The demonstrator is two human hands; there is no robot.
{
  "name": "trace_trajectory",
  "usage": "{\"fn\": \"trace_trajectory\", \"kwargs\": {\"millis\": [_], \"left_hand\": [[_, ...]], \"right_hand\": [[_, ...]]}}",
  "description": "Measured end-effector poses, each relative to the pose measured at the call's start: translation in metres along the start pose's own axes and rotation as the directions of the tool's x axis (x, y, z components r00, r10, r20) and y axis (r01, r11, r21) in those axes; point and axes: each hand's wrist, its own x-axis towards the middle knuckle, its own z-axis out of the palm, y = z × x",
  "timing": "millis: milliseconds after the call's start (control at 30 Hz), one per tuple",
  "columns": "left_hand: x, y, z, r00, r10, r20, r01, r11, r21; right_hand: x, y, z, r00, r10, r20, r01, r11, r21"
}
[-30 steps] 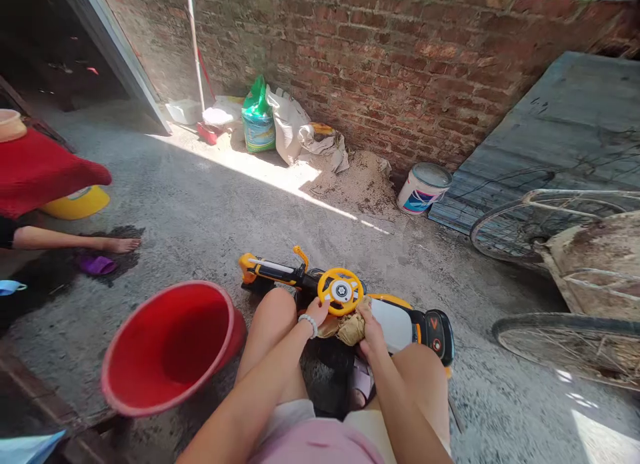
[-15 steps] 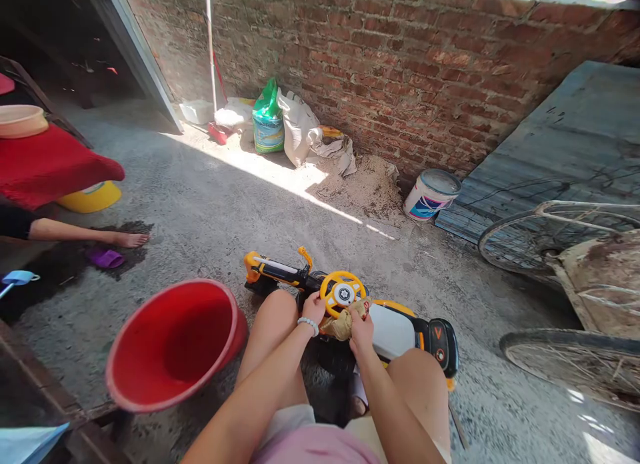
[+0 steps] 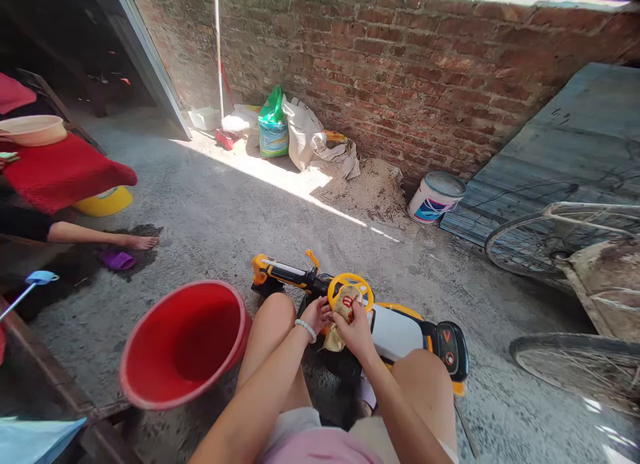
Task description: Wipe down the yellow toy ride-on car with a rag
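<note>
Seen from the head camera, the person sits with both knees (image 3: 270, 321) spread around a yellow, black and white toy ride-on car (image 3: 397, 332), which stands on the concrete floor (image 3: 210, 244) between the legs. Its yellow steering wheel (image 3: 350, 283) is right in front of the hands. The right hand (image 3: 354, 332) has its fingers (image 3: 350, 315) clenched on a crumpled tan rag (image 3: 343, 303), pressing it against the middle of the wheel. The left hand (image 3: 316, 315), with a white beaded bracelet (image 3: 305, 330) at the wrist, sits just beside the rag at the wheel's lower edge; its fingers are bent, but I can't tell whether they grip anything.

A big red bucket (image 3: 185, 341) lies tipped on its side near the left knee. Off to the left, a co-worker's bare arm (image 3: 95, 233) stretches out above a purple slipper (image 3: 117, 259) (the arm ends in a hand near a dark wet patch), beside a red cloth (image 3: 65, 172) and a yellow basin (image 3: 107, 202). Against the brick wall (image 3: 400, 57) are a paint bucket (image 3: 435, 197), a heap of sand (image 3: 363, 191) and a white sack (image 3: 300, 132). A bicycle wheel (image 3: 543, 241) leans at the right.
</note>
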Motion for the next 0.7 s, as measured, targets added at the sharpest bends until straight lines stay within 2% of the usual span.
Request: {"fn": "trace_trajectory", "kwargs": {"millis": [67,100,167,267,367,433,533,600,700], "left_hand": [[-0.002,0.001,0.000,0.999,-0.031,0.032,0.033,0.997,-0.071],[-0.002,0.001,0.001,0.999,-0.033,0.038,0.036,0.995,-0.090],[-0.001,0.001,0.004,0.999,-0.027,0.041,0.031,0.992,-0.118],[0.001,0.003,0.009,0.999,-0.012,0.050,0.020,0.986,-0.163],[0.000,0.007,0.011,1.000,-0.012,0.020,0.015,0.990,-0.143],[-0.002,0.008,0.011,1.000,-0.021,-0.004,0.021,0.997,-0.079],[-0.003,0.005,0.010,1.000,-0.012,-0.024,0.013,0.999,0.037],[-0.001,0.001,0.011,0.998,0.034,-0.058,-0.026,0.991,0.134],[0.004,-0.007,0.018,0.984,0.116,-0.136,-0.064,0.938,0.339]], "right_hand": [[0.016,-0.003,-0.001,0.988,-0.132,0.085,0.149,0.958,-0.246],[0.022,-0.005,0.001,0.974,-0.148,0.174,0.203,0.912,-0.358],[0.028,-0.007,0.005,0.941,-0.097,0.324,0.270,0.792,-0.548],[0.024,-0.006,0.001,0.897,-0.015,0.442,0.345,0.650,-0.677],[0.011,0.008,-0.021,0.878,-0.013,0.479,0.393,0.593,-0.703],[0.002,0.022,-0.039,0.899,0.001,0.437,0.353,0.590,-0.726],[0.001,0.041,-0.055,0.958,0.045,0.285,0.186,0.659,-0.729],[0.013,0.047,-0.057,0.985,0.090,0.148,0.036,0.729,-0.684],[0.045,0.046,-0.055,0.989,0.150,-0.014,-0.127,0.778,-0.615]]}}
